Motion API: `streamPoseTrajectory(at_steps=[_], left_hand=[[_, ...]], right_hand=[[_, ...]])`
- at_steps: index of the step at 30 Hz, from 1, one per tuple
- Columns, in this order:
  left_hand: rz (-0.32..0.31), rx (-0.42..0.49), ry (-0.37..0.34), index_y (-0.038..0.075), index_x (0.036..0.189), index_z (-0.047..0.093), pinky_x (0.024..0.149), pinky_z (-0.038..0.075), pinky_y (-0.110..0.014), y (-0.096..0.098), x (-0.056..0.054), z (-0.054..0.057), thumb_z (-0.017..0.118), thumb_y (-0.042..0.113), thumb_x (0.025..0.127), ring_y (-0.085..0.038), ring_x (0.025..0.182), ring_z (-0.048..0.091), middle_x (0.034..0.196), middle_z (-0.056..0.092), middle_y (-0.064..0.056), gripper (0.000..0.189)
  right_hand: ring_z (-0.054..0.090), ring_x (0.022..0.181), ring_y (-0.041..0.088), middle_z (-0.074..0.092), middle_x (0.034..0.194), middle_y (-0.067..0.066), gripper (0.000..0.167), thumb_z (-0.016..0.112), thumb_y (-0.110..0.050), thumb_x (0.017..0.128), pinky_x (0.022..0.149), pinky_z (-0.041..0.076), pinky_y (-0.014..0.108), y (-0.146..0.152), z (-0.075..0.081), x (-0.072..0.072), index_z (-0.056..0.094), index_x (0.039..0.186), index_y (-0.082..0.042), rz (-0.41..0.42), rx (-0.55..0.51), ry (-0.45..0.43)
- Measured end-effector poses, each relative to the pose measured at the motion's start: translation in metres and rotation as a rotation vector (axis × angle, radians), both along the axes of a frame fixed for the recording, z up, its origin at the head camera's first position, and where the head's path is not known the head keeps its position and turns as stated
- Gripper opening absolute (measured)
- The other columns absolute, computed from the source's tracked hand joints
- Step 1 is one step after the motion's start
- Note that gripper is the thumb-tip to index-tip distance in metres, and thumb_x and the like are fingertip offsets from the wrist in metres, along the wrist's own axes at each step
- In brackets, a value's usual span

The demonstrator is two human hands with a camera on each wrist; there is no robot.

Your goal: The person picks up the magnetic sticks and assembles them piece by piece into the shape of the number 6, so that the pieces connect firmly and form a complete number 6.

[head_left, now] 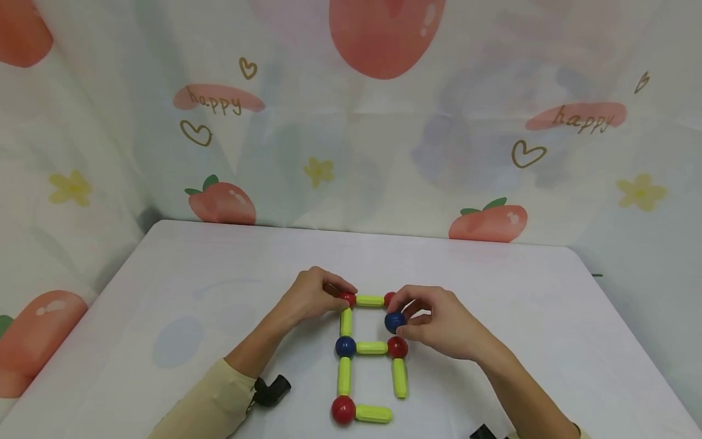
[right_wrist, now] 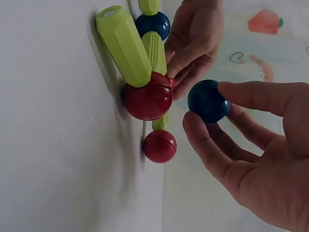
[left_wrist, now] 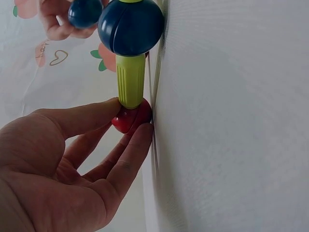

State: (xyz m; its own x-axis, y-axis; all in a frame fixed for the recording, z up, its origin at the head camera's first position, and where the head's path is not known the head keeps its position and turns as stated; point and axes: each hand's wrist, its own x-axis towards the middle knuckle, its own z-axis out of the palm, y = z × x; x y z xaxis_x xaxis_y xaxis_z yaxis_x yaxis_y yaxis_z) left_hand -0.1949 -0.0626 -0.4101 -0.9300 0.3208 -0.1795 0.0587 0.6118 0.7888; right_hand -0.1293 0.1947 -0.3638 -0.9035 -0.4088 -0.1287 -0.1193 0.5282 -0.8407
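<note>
My left hand (head_left: pixel 316 295) pinches a red ball (left_wrist: pixel 131 118) at the far left corner of a flat ball-and-rod frame, thumb on one side and fingers on the other. In the fingertips of my right hand (head_left: pixel 444 320) is a loose blue ball (right_wrist: pixel 208 101), held over the right side of the frame, off the table. A yellow-green rod (head_left: pixel 370 301) runs from the left hand's ball to another red ball (head_left: pixel 389 299), partly behind the right fingers. Nearer me, a second blue ball (head_left: pixel 345 347) and a red ball (head_left: pixel 397 347) are joined by a rod (head_left: pixel 372 348).
The frame lies on a white-covered table (head_left: pixel 219 250). A red ball (head_left: pixel 343 410) forms its near left corner, with a rod (head_left: pixel 374 414) pointing right. Another rod (head_left: pixel 400 378) extends toward me, its near end free. A patterned cloth (head_left: pixel 378 152) hangs behind.
</note>
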Motion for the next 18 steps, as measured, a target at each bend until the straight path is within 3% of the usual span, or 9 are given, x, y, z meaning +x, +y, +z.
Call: streamPoseTrajectory(at_steps=[5,18], left_hand=[[-0.003,0.002,0.000,0.021,0.106,0.083,0.082,0.059,-0.029,0.000,0.000,0.000,0.083,0.014,0.088,-0.015,0.091,0.066,0.103,0.076,0.002,0.020],[-0.004,0.004,-0.002,0.021,0.106,0.084,0.081,0.058,-0.029,0.000,-0.001,-0.001,0.083,0.012,0.088,-0.014,0.089,0.066,0.101,0.077,0.003,0.020]], right_hand=[[0.066,0.099,0.025,0.068,0.110,0.006,0.023,0.080,-0.007,0.088,0.082,0.061,0.025,-0.001,0.000,0.007,0.070,0.107,-0.014,0.078,0.007,-0.037],[0.065,0.086,0.017,0.069,0.095,-0.004,0.024,0.084,-0.010,0.084,0.077,0.059,0.030,-0.003,0.001,0.020,0.071,0.101,-0.021,0.283,0.091,-0.012]])
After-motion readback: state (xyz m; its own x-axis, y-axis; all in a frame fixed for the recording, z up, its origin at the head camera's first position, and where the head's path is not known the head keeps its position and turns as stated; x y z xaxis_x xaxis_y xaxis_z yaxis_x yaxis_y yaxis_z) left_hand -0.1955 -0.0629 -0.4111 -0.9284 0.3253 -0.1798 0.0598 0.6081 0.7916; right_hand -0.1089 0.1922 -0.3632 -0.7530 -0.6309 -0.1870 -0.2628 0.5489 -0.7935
